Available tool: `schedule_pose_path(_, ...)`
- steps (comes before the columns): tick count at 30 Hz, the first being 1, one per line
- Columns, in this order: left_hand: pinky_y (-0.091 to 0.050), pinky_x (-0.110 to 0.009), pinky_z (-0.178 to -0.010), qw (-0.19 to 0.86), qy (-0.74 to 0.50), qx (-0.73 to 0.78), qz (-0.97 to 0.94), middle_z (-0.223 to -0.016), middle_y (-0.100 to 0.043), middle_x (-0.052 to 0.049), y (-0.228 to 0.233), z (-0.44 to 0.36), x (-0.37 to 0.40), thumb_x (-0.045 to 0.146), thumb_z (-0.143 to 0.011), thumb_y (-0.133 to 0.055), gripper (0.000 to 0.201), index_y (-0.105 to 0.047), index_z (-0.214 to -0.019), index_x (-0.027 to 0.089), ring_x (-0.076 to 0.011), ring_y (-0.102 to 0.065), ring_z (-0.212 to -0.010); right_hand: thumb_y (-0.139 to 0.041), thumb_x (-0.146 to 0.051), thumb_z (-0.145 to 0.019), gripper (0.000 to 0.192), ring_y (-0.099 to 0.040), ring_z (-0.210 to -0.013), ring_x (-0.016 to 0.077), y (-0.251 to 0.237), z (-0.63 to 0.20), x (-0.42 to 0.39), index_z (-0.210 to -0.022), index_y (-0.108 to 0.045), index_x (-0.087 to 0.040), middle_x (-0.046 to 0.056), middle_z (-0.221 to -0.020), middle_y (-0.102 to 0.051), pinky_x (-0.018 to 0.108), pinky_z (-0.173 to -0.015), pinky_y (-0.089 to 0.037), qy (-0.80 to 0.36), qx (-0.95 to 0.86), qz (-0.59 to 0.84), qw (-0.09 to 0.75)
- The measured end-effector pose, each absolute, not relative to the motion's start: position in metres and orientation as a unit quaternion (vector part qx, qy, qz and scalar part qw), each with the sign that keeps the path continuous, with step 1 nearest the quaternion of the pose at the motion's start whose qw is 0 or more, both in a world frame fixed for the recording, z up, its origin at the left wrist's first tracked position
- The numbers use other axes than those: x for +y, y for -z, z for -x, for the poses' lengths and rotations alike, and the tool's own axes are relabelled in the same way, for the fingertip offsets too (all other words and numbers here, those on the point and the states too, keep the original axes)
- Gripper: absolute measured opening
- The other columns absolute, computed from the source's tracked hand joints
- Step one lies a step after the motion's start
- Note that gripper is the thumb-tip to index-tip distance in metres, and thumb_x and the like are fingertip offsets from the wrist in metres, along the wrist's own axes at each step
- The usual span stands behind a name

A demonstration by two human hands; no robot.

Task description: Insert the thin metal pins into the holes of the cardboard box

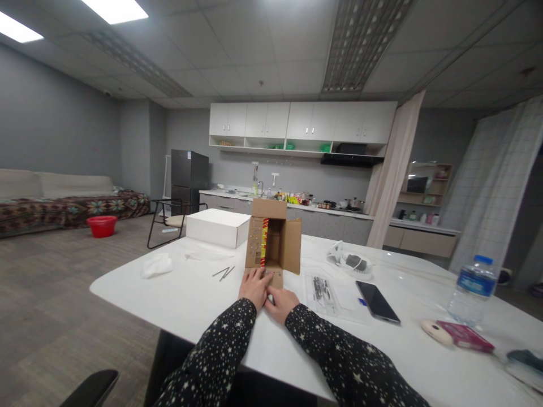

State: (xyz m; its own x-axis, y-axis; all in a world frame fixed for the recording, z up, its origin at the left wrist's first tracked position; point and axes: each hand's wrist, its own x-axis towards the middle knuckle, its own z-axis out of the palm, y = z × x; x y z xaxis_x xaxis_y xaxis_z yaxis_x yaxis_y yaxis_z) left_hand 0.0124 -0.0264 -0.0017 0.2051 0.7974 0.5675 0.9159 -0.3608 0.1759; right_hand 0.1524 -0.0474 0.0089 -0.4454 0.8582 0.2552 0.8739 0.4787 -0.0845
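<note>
A brown cardboard box [276, 243] stands on the white table in front of me, its open side facing me and its flaps spread. A red and yellow strip [264, 242] runs along the left of the opening. My left hand [254, 288] presses on the near lower flap [277, 278], its fingers bent over the cardboard. Beside it, touching it, my right hand [281, 304] is closed at the same flap's near edge, fingers curled. The undersides of both hands are hidden. Left of them lie thin dark metal rods [224, 272].
A white box [218, 227] and crumpled white tissue [156, 264] are to the left. Rightward lie a clear plastic packet [323, 294], a white coiled cable [354, 263], a phone [377, 302], a water bottle [474, 291] and a maroon packet [465, 337].
</note>
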Motion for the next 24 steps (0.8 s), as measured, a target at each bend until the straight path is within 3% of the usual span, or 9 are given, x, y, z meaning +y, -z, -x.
schedule_pose_path(7,-0.032,-0.047,-0.095,0.104,0.296,-0.563,0.764,-0.132,-0.05,-0.006,0.001,-0.013,-0.029,0.017,-0.08,-0.047,0.044,-0.058,-0.12,0.033,-0.0287,-0.039,-0.119,-0.04,-0.041,-0.087,0.027,-0.061,-0.073,0.0179,-0.009,-0.152,-0.047,-0.099,-0.058,-0.025,0.002,-0.081,-0.067,0.025,-0.06,-0.03,0.021,-0.849,0.513,0.127)
schedule_pose_path(15,-0.032,-0.041,-0.095,0.089,0.309,-0.581,0.748,-0.119,-0.054,-0.007,-0.005,-0.013,-0.032,0.013,-0.077,-0.048,0.04,-0.06,-0.112,0.026,-0.0234,-0.044,-0.114,-0.039,-0.041,-0.087,0.027,-0.062,-0.074,0.018,-0.009,-0.153,-0.047,-0.098,-0.059,-0.026,0.001,-0.08,-0.068,0.025,-0.059,-0.03,0.023,-0.85,0.509,0.135)
schedule_pose_path(24,-0.032,-0.04,-0.09,0.083,0.311,-0.635,0.702,-0.11,-0.055,-0.008,-0.017,-0.013,-0.041,0.014,-0.076,-0.048,0.033,-0.06,-0.105,0.022,-0.0237,-0.048,-0.105,-0.041,-0.041,-0.085,0.028,-0.063,-0.076,0.0189,-0.013,-0.152,-0.05,-0.103,-0.06,-0.029,0.0,-0.079,-0.068,0.026,-0.061,-0.033,0.012,-0.849,0.51,0.139)
